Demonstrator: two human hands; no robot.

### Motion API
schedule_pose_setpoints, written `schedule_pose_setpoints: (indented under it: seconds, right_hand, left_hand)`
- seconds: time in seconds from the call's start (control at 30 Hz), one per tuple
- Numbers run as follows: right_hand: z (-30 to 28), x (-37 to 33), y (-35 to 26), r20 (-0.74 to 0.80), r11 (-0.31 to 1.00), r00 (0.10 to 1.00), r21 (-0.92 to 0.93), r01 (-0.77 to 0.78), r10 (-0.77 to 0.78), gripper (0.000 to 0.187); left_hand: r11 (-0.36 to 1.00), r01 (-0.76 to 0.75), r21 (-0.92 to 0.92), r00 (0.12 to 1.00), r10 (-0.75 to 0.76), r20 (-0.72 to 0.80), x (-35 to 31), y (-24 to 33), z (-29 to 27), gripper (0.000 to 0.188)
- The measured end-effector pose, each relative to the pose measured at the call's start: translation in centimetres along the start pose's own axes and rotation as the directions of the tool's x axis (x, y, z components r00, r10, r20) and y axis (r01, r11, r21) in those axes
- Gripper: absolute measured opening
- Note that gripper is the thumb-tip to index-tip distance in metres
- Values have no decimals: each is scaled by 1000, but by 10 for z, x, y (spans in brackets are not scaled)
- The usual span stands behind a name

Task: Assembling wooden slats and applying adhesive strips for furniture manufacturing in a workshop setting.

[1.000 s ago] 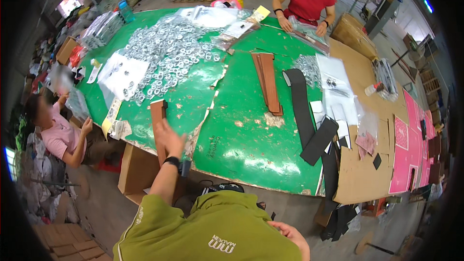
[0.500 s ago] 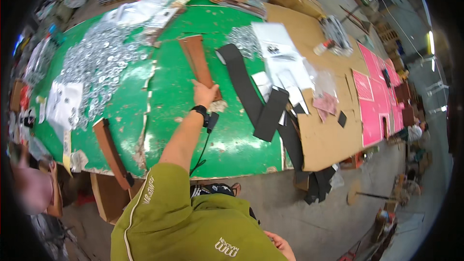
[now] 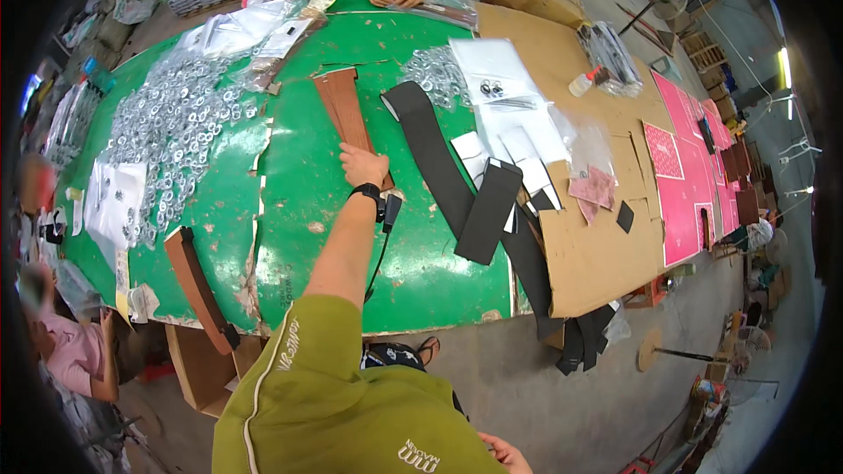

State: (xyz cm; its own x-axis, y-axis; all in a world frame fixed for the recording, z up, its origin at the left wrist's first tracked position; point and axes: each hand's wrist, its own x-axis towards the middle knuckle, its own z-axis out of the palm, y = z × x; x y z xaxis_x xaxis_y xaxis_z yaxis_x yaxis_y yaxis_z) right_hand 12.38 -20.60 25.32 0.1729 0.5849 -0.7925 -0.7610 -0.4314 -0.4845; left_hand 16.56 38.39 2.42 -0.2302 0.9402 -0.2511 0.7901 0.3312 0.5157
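On the glossy green tabletop (image 3: 299, 211), my left hand (image 3: 363, 164) is stretched far forward, lying palm-down on the near end of a stack of long brown strips (image 3: 349, 114). The fingers look curled over the end of the stack, but I cannot tell whether they actually grip it. The strips are flat, narrow and matte, like leather or board, and they run away from me toward the far edge of the table. A black band wraps that wrist, and a small dark device (image 3: 391, 210) hangs just beside it.

My right hand (image 3: 505, 454) shows only at the bottom edge, low by my olive shirt; its fingers are too cut off for me to tell how they sit.

Just right of the brown stack lie long black strips (image 3: 430, 162), soft-looking and dull, some trailing over the table's near edge. A second brown bundle (image 3: 198, 284) rests tilted at the near left rim. A wide scatter of shiny metal rings (image 3: 176, 127) covers the left part of the table. To the right sit clear plastic bags (image 3: 505, 96), bare cardboard (image 3: 597, 254) and pink sheets (image 3: 694, 167).
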Motion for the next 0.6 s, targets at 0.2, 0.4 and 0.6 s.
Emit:
schedule_pose_setpoints:
  seconds: [0.2,0.4,0.6]
  right_hand:
    - [3,5,-12,14,1000,1000,-13,17,-17,54]
    - [5,10,-25,64,999,997,-34,33,-31,55]
    - [-7,28,-31,158,998,987,-47,33,-25,59]
  left_hand:
    - [992,-55,-110,998,55,-6,12,-12,-6,69]
    - [956,-151,-251,987,130,-98,30,-38,-35,63]
    - [905,-294,-308,939,213,-270,45,-98,-97,60]
